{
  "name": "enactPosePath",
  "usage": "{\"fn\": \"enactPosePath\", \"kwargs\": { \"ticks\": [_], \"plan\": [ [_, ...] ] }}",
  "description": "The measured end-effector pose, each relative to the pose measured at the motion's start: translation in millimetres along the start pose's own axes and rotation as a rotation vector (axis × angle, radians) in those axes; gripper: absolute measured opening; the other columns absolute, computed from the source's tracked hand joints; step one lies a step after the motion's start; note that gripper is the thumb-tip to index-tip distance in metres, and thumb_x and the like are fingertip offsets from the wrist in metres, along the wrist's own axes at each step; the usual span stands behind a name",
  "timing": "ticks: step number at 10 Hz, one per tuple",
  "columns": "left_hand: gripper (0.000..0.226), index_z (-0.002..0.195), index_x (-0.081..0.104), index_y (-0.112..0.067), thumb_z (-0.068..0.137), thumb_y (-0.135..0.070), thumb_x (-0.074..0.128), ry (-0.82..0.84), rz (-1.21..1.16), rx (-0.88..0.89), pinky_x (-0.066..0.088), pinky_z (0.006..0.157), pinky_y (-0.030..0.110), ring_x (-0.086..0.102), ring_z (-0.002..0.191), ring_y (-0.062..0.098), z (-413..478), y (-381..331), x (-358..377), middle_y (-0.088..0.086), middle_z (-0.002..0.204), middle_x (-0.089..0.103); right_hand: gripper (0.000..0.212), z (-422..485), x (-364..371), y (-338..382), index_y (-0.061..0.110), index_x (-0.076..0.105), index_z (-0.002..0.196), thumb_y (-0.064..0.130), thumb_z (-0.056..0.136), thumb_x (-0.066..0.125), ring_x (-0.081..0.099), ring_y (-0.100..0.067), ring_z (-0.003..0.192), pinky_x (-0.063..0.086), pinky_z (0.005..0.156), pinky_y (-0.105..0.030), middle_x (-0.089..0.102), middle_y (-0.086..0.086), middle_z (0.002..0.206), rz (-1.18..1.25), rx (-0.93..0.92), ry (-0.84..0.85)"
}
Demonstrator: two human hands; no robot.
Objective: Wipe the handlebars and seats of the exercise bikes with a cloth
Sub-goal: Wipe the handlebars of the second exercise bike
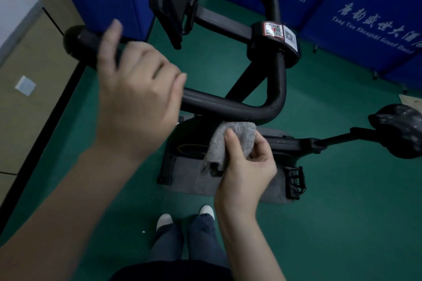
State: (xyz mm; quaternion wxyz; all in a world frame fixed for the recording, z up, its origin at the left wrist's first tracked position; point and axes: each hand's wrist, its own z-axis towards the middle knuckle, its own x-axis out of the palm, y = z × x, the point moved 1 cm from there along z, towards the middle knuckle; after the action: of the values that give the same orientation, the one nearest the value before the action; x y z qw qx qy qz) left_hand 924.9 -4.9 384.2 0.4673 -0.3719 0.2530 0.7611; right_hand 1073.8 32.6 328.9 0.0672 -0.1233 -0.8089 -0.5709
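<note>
Handlebar (pixel 228 107) lies under our left hand (pixel 137 91), which grips it; our right hand (pixel 247 166) pinches the bunched cloth (pixel 230 141) just below the bend. Seat (pixel 399 130) stands well apart. Held so loosely, the cloth could slip from our pinch mid-wipe.

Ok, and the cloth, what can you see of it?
The cloth is grey and fuzzy, like terry or microfibre, bunched into a wad. The right hand grips it, thumb pressed across its front, fingers curled round its right side. Its top sits just under the bend of the black handlebar; whether it touches is unclear. A loose end hangs down at its lower left.
</note>
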Motion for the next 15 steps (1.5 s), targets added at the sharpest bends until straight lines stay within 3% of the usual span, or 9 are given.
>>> {"fn": "enactPosePath", "kwargs": {
  "ticks": [1,2,3,4,6,8,11,13,15],
  "plan": [
    [0.036,0.094,0.068,-0.009,0.100,-0.028,0.039,0.065,-0.095,0.063,0.010,0.117,0.043,0.058,0.099,0.028,-1.8,-27.9,8.6,0.006,0.092,0.066,0.021,2.0,-0.7,-1.5,0.004,0.067,0.096,0.003,0.078,0.076,0.070,-0.019,0.082,0.057,0.073,-0.027,0.074,-0.012,0.090,-0.030,-0.031,-0.007],
    [0.035,0.100,0.069,-0.009,0.101,-0.029,0.040,0.128,-0.146,0.060,0.018,0.115,0.042,0.060,0.095,0.025,-8.8,-38.0,19.4,0.004,0.092,0.067,0.017,5.5,-9.6,3.5,0.007,0.068,0.092,0.002,0.078,0.075,0.069,-0.015,0.078,0.054,0.069,-0.023,0.074,-0.006,0.085,0.000,-0.083,-0.022],
    [0.035,0.101,0.068,-0.011,0.101,-0.030,0.039,0.116,-0.146,0.063,0.030,0.104,0.038,0.061,0.088,0.026,-11.7,-36.8,25.1,0.003,0.091,0.068,0.015,13.5,-19.7,13.0,0.009,0.068,0.092,0.002,0.080,0.074,0.067,-0.013,0.078,0.054,0.070,-0.023,0.072,-0.001,0.083,-0.020,-0.198,-0.115],
    [0.034,0.100,0.068,-0.013,0.102,-0.030,0.038,0.093,-0.146,0.054,0.031,0.093,0.036,0.059,0.086,0.025,-10.6,-36.8,25.4,0.001,0.090,0.067,0.016,20.4,-19.1,21.2,0.010,0.068,0.096,0.002,0.082,0.071,0.067,-0.012,0.082,0.055,0.076,-0.025,0.071,-0.001,0.087,-0.087,-0.334,-0.181],
    [0.034,0.100,0.067,-0.013,0.102,-0.030,0.037,0.069,-0.147,0.060,0.030,0.090,0.036,0.059,0.085,0.026,-11.9,-34.8,26.2,0.001,0.090,0.066,0.017,22.1,-3.6,16.5,0.005,0.068,0.100,0.003,0.084,0.070,0.058,-0.012,0.098,0.048,0.092,-0.023,0.056,-0.008,0.103,-0.327,-0.582,-0.146],
    [0.034,0.100,0.067,-0.014,0.102,-0.030,0.037,0.053,-0.145,0.055,0.029,0.089,0.036,0.059,0.085,0.025,-13.0,-36.7,28.9,0.000,0.089,0.065,0.019,19.5,-2.8,5.6,-0.002,0.069,0.100,-0.004,0.081,0.071,0.054,-0.002,0.096,0.043,0.090,-0.015,0.055,-0.011,0.100,-0.437,-0.780,-0.123],
    [0.033,0.101,0.066,-0.015,0.102,-0.030,0.037,0.039,-0.146,0.061,0.029,0.088,0.035,0.058,0.086,0.025,-13.5,-34.9,30.7,0.000,0.090,0.065,0.017,35.5,-12.1,23.2,-0.003,0.070,0.099,-0.002,0.082,0.070,0.056,-0.003,0.094,0.043,0.088,-0.011,0.058,-0.010,0.100,-0.489,-0.809,-0.090],
    [0.035,0.101,0.066,-0.015,0.102,-0.030,0.035,0.041,-0.124,0.066,0.029,0.088,0.035,0.059,0.085,0.025,-13.4,-34.9,30.3,0.000,0.091,0.065,0.023,21.3,-4.0,18.7,-0.002,0.069,0.104,-0.004,0.081,0.071,0.062,-0.020,0.094,0.047,0.090,-0.018,0.064,-0.014,0.100,-0.608,-0.903,0.013],
    [0.033,0.102,0.066,-0.014,0.102,-0.029,0.037,0.027,-0.129,0.077,0.029,0.088,0.035,0.059,0.085,0.024,-14.3,-33.4,30.1,0.000,0.090,0.065,0.030,28.8,-11.3,26.5,0.004,0.069,0.112,-0.005,0.084,0.068,0.058,-0.020,0.096,0.043,0.091,-0.016,0.057,-0.013,0.104,-0.705,-1.014,0.093]
  ]
}}
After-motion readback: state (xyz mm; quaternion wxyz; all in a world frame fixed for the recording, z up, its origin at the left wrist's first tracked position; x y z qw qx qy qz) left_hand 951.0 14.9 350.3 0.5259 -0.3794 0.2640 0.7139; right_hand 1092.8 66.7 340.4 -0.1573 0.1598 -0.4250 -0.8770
